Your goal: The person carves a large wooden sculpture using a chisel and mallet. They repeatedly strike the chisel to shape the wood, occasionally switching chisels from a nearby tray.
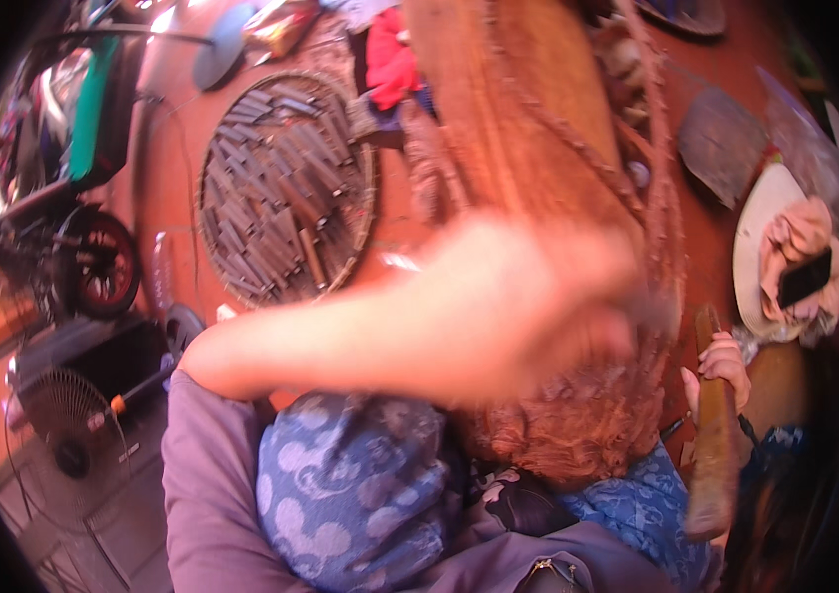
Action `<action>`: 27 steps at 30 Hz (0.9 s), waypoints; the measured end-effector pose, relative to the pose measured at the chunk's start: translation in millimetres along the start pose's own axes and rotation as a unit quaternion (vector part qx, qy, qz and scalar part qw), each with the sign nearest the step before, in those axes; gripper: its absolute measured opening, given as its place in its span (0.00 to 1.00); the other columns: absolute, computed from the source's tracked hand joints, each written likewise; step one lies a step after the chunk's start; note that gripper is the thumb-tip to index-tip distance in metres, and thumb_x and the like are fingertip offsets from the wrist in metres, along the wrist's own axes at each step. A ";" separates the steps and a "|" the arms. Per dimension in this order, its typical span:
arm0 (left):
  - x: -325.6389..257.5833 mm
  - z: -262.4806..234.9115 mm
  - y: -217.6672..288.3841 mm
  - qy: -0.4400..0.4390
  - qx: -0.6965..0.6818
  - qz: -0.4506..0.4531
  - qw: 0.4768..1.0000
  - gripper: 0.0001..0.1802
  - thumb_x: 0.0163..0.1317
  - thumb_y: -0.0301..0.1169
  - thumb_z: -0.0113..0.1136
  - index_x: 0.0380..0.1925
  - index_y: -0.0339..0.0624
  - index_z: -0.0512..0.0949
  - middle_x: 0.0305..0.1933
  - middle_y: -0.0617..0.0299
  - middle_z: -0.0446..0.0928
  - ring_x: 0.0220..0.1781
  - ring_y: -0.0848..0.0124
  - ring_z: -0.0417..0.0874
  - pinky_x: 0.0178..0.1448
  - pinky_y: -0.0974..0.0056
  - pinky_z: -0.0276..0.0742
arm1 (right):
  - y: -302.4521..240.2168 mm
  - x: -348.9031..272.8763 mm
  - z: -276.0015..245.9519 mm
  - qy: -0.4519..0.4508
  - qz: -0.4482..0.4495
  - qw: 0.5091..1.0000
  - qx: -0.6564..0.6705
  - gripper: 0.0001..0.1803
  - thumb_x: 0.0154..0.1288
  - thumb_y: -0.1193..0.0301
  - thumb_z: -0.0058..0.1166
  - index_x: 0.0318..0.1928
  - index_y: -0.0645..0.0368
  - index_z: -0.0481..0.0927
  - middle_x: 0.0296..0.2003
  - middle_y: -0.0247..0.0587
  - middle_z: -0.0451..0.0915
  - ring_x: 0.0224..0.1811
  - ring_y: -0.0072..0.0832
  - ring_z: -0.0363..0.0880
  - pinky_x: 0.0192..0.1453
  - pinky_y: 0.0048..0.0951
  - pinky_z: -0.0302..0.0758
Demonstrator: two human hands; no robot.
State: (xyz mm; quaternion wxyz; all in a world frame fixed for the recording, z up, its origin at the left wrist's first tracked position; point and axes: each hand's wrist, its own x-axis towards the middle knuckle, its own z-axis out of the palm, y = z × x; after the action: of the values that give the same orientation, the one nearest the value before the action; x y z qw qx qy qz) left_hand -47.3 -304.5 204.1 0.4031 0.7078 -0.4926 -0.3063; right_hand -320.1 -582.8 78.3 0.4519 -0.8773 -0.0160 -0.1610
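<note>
While one large brown fibrous sheath (538,128) runs from the top edge of the floor (167,188) down onto the person's lap, its frayed end lies between two hands. Blurred, the left hand (528,296) crosses over it, so I cannot tell how far its fingers are spread. Right hand (721,366) has its fingers wrapped around one wooden-handled blade (714,435) just beside the sheath. One round woven tray (286,188) of many grey sticks rests on the red floor, near one motorbike wheel (103,262) and one fan (63,435).
</note>
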 end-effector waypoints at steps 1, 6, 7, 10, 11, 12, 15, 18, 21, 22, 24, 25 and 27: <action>-3.5 -24.0 -18.9 0.076 0.072 -0.017 0.994 0.14 0.65 0.36 0.61 0.46 0.40 0.77 0.33 0.49 0.80 0.35 0.50 0.85 0.38 0.50 0.79 | 0.9 -3.9 0.9 -0.002 0.042 0.999 0.022 0.20 0.52 0.77 0.71 0.37 0.54 0.70 0.38 0.41 0.77 0.48 0.39 0.78 0.62 0.47 0.71; -98.8 -133.1 -154.3 0.280 0.279 -0.367 0.842 0.26 0.70 0.51 0.54 0.48 0.36 0.77 0.37 0.44 0.84 0.46 0.50 0.86 0.54 0.51 0.77 | 17.7 -26.8 25.5 0.016 0.251 0.952 0.177 0.22 0.59 0.72 0.69 0.46 0.53 0.67 0.53 0.44 0.74 0.69 0.45 0.66 0.76 0.51 0.56; -120.7 -139.6 -182.6 0.271 0.259 -0.441 0.815 0.27 0.70 0.52 0.54 0.48 0.35 0.77 0.39 0.43 0.84 0.47 0.52 0.86 0.55 0.52 0.77 | 24.3 -36.3 30.8 0.034 0.283 0.934 0.215 0.22 0.58 0.72 0.69 0.46 0.53 0.67 0.54 0.44 0.74 0.68 0.44 0.67 0.75 0.48 0.57; -170.9 -128.9 -251.2 0.259 0.213 -0.574 0.747 0.29 0.68 0.54 0.57 0.41 0.32 0.80 0.37 0.43 0.85 0.44 0.59 0.89 0.54 0.55 0.79 | 38.7 -60.0 34.5 0.045 0.333 0.917 0.214 0.22 0.59 0.72 0.69 0.48 0.53 0.68 0.54 0.44 0.73 0.66 0.39 0.68 0.74 0.42 0.59; -178.8 -123.7 -267.8 0.258 0.163 -0.582 0.754 0.29 0.67 0.54 0.59 0.38 0.32 0.80 0.35 0.46 0.85 0.40 0.61 0.89 0.52 0.57 0.80 | 40.2 -64.2 32.2 0.046 0.342 0.916 0.205 0.22 0.59 0.71 0.68 0.48 0.54 0.68 0.55 0.44 0.73 0.65 0.38 0.68 0.73 0.39 0.59; -190.5 -120.8 -280.0 0.258 0.116 -0.592 0.755 0.29 0.66 0.54 0.60 0.35 0.32 0.81 0.32 0.48 0.86 0.35 0.63 0.90 0.50 0.58 0.81 | 42.0 -66.1 31.2 0.038 0.335 0.922 0.193 0.22 0.59 0.71 0.68 0.48 0.54 0.69 0.55 0.43 0.72 0.64 0.36 0.68 0.72 0.37 0.60; -196.9 -107.3 -293.6 0.284 0.109 -0.570 0.763 0.28 0.61 0.51 0.65 0.34 0.30 0.81 0.30 0.50 0.85 0.30 0.65 0.89 0.42 0.60 0.84 | 45.8 -69.0 26.6 0.028 0.333 0.926 0.175 0.21 0.60 0.71 0.68 0.49 0.55 0.70 0.55 0.41 0.71 0.62 0.33 0.68 0.71 0.34 0.60; -209.6 -102.6 -296.7 0.310 0.110 -0.573 0.751 0.28 0.58 0.50 0.69 0.36 0.29 0.79 0.32 0.50 0.86 0.30 0.65 0.90 0.39 0.61 0.85 | 55.5 -73.1 25.4 0.022 0.317 0.930 0.184 0.18 0.64 0.75 0.63 0.50 0.55 0.70 0.57 0.41 0.71 0.64 0.33 0.69 0.72 0.35 0.60; -238.7 -99.3 -294.6 0.342 0.081 -0.574 0.739 0.29 0.56 0.49 0.72 0.38 0.29 0.79 0.34 0.49 0.86 0.31 0.65 0.90 0.38 0.61 0.85 | 63.9 -77.0 22.3 0.018 0.314 0.934 0.171 0.16 0.66 0.77 0.59 0.51 0.56 0.70 0.58 0.43 0.72 0.68 0.36 0.69 0.74 0.37 0.59; -250.9 -95.4 -296.1 0.349 0.074 -0.577 0.735 0.29 0.55 0.48 0.72 0.39 0.29 0.79 0.35 0.48 0.86 0.31 0.65 0.90 0.38 0.62 0.86 | 65.8 -79.0 22.0 0.017 0.319 0.934 0.162 0.16 0.66 0.78 0.58 0.51 0.56 0.70 0.58 0.43 0.73 0.69 0.36 0.69 0.75 0.37 0.58; -266.5 -82.9 -299.2 0.348 0.065 -0.598 0.719 0.36 0.54 0.51 0.74 0.51 0.31 0.77 0.40 0.49 0.86 0.30 0.67 0.89 0.38 0.63 0.85 | 67.6 -80.0 17.8 0.005 0.320 0.938 0.134 0.16 0.66 0.77 0.59 0.51 0.56 0.70 0.58 0.43 0.73 0.68 0.36 0.69 0.74 0.38 0.59; -270.2 -76.8 -300.4 0.343 0.072 -0.603 0.716 0.38 0.54 0.52 0.74 0.54 0.32 0.77 0.40 0.49 0.86 0.30 0.67 0.89 0.39 0.63 0.85 | 67.9 -79.9 17.1 0.000 0.321 0.939 0.120 0.16 0.66 0.77 0.59 0.51 0.56 0.70 0.58 0.43 0.73 0.68 0.36 0.68 0.74 0.38 0.60; -271.4 -67.0 -297.4 0.326 0.074 -0.615 0.714 0.42 0.53 0.54 0.73 0.58 0.32 0.75 0.41 0.50 0.86 0.30 0.67 0.89 0.43 0.62 0.84 | 70.4 -78.6 15.2 -0.005 0.322 0.941 0.105 0.16 0.66 0.77 0.59 0.51 0.56 0.70 0.58 0.43 0.73 0.68 0.36 0.68 0.74 0.38 0.60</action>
State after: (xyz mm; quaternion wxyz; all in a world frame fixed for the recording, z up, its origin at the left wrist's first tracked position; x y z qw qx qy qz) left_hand 53.6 26.2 -12.8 0.2077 0.9381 0.1924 -0.1995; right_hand -378.3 -603.1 -8.8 0.5692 -0.7840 0.2477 0.0002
